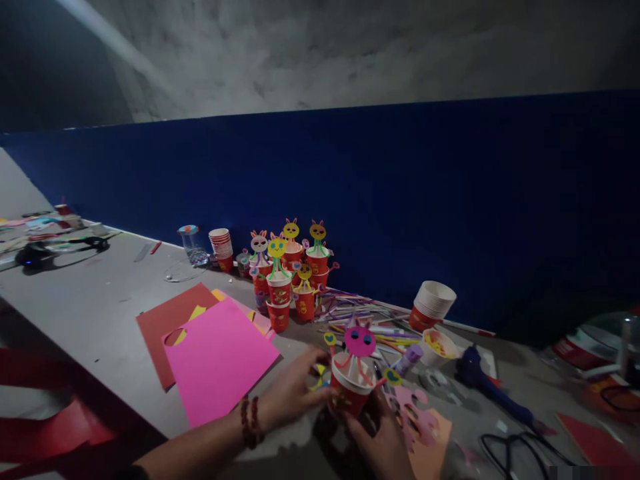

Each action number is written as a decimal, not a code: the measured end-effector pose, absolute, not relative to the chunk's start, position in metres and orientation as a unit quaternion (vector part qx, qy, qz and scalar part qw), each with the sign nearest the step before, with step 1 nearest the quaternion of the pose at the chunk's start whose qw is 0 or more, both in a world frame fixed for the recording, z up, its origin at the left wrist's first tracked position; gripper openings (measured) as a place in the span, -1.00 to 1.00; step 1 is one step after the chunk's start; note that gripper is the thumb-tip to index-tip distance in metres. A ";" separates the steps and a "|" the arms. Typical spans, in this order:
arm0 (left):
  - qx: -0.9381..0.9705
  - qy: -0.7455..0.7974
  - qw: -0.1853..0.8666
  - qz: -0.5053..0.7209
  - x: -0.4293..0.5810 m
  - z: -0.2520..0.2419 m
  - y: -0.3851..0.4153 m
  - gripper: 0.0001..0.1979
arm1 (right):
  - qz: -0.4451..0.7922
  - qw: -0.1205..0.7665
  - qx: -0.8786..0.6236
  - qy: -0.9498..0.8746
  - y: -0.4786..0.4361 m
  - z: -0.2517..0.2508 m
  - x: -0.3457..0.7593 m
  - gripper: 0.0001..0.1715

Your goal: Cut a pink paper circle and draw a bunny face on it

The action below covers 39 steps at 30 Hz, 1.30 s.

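A red paper cup figure [350, 393] is between my two hands at the front of the table. It has a round pink paper face, pipe-cleaner arms and small yellow discs with blue hearts. My left hand [299, 388], with a beaded bracelet at the wrist, holds the cup's left side by thumb and fingers. My right hand [379, 437] curls around its lower right side; some of its fingers are hidden. Behind the left fingertips shows a bit of yellow and blue paper [320, 377]. Several finished cup figures [279, 288] with paper animal faces stand together farther back.
Pink paper [220, 363] and brown-red paper [160, 333] lie to the left. Pipe cleaners [360, 308], a glue stick [409, 359], a cup stack [434, 303], a blue glue gun [493, 390] and a black cord [520, 447] lie to the right. A blue wall panel borders the back.
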<state>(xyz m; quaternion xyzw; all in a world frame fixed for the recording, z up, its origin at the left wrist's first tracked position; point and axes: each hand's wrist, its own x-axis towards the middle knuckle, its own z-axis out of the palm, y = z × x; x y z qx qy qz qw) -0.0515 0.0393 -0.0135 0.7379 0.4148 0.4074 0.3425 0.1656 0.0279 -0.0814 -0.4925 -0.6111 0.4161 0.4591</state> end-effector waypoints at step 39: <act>0.659 0.463 -0.236 0.544 -0.213 0.096 0.107 -0.88 | 0.328 0.413 -0.570 -0.630 0.036 -0.122 0.174 -0.18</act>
